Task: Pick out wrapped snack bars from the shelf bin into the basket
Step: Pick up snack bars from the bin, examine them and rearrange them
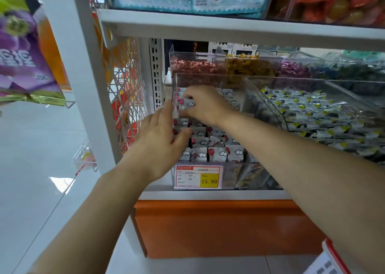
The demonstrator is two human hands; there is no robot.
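Observation:
A clear plastic shelf bin (229,175) holds several white wrapped snack bars (216,154) printed with clouds and red balloons. My right hand (205,105) is deep in the bin, its fingers closed on one or more of these bars (186,104) near the bin's left wall. My left hand (164,136) hovers at the bin's left front with its fingers spread, holding nothing. No basket is in view.
A price tag reading 15.80 (199,176) sits on the bin's front. A second clear bin (312,115) of grey and yellow wrapped snacks lies to the right. Bins of pink and gold candies (198,65) stand behind. A white wire rack (123,82) flanks the left.

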